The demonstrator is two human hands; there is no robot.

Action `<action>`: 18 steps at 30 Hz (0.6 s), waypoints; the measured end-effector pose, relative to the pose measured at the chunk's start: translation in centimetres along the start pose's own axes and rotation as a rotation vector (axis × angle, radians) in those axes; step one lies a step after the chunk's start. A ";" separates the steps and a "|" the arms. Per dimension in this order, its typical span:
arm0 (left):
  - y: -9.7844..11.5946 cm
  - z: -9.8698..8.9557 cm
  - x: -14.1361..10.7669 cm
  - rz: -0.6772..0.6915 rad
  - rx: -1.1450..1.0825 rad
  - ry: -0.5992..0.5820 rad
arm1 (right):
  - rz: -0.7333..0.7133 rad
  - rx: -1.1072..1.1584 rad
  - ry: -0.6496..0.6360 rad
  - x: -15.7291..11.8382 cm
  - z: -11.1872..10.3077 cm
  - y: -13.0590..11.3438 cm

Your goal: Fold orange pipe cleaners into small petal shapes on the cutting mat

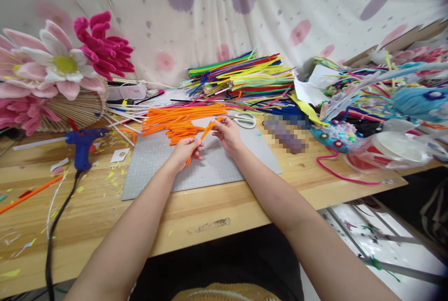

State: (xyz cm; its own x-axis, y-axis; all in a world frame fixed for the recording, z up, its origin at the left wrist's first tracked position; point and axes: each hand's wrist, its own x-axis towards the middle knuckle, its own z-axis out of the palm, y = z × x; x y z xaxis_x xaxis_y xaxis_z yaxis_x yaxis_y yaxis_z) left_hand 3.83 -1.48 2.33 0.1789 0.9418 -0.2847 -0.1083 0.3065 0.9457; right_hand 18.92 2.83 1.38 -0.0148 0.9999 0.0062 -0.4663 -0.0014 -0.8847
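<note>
Between my two hands is a small bunch of orange pipe cleaners, tilted up to the right over a grey cutting mat. My left hand pinches its lower part, and a short orange end sticks out below the fingers. At the upper end, my right hand has its fingers closed on the same bunch. Just behind my hands lies a pile of cut orange pipe cleaners on the mat's far side. Scissors with pale handles rest beyond my right hand.
A blue glue gun with a black cord stands at left, near pink fabric-like flowers. Multicoloured pipe cleaners are heaped at the back. On the right are a clear plastic container and a pink cord. Yellow scraps litter the wooden table.
</note>
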 end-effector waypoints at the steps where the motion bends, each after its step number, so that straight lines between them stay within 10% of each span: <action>1: 0.0 0.0 0.0 -0.002 0.003 0.001 | -0.004 -0.017 -0.025 -0.1 0.0 0.1; 18: -1.3 0.4 0.6 0.197 0.145 0.081 | 0.063 -0.202 -0.309 -1.0 1.0 0.3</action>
State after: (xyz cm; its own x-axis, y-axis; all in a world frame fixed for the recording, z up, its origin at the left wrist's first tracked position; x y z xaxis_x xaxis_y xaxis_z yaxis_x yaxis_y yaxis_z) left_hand 4.48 -1.35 1.00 0.0885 0.9912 -0.0988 0.0090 0.0984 0.9951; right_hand 17.90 1.81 1.61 -0.3184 0.9459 0.0620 -0.2729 -0.0288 -0.9616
